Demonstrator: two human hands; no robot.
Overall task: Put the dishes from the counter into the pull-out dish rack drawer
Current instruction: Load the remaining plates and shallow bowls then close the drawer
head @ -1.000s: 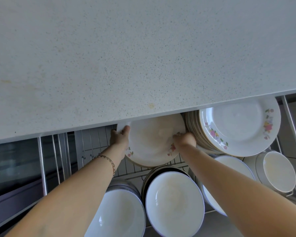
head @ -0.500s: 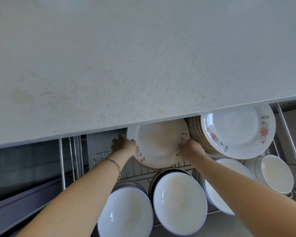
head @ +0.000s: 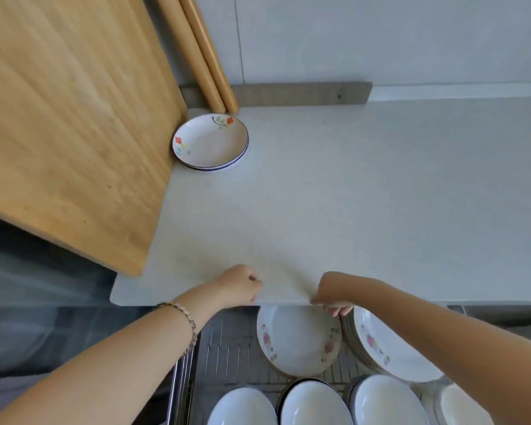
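Note:
A small stack of blue-rimmed floral plates (head: 210, 142) sits at the back of the white counter (head: 350, 194), beside the wooden board. Below the counter's front edge the pull-out dish rack drawer (head: 227, 354) is open. A floral plate (head: 298, 338) stands in it next to a stack of floral plates (head: 383, 348), with white bowls (head: 316, 403) in front. My left hand (head: 238, 286) is over the counter's front edge, fingers curled, holding nothing. My right hand (head: 334, 291) hovers just above the standing plate, fingers loosely curled, apart from it.
A large wooden cutting board (head: 71, 118) covers the counter's left part and overhangs its edge. Two wooden rolling pins (head: 203, 53) lean against the back wall. A grey strip (head: 301, 93) runs along the wall base.
Both hands have let go of the floral plate, which now stands in the drawer, and have risen to the counter's edge. The view has tilted up, showing the counter top and back wall.

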